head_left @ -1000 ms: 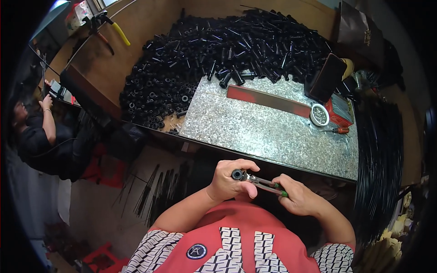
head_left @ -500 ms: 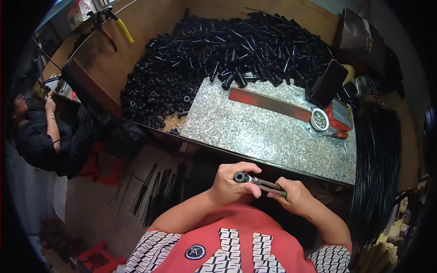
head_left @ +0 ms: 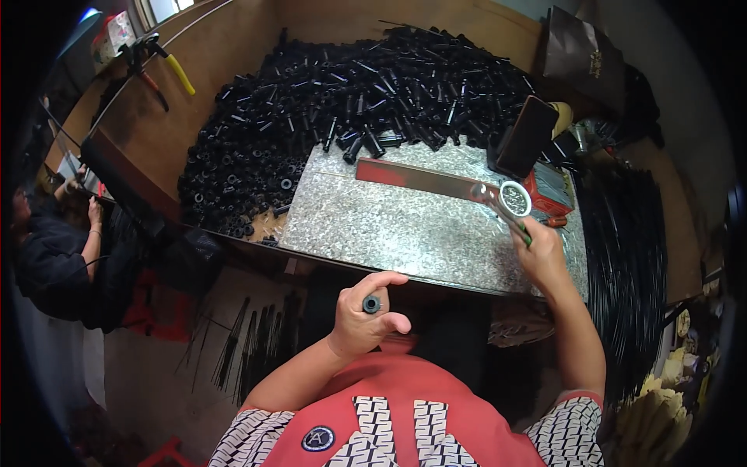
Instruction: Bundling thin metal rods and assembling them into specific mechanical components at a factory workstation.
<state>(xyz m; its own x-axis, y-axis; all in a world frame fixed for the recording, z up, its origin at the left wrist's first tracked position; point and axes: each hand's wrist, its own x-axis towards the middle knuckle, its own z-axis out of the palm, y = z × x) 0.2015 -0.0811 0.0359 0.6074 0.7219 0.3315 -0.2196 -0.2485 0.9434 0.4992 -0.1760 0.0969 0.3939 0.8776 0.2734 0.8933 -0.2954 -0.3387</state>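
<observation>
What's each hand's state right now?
Left hand: fingers curled around a black tubular part, thumb spread.
Right hand: closed on a pliers-like tool, green at the handle.

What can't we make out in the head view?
Head view:
- Black tubular part: length hidden by the left hand; only one end shows.
- Green-handled tool in the right hand: working end blurred.
- Bits in the white bowl: too small to tell shape.
- Co-worker's work: too small and dark at the left rim.
</observation>
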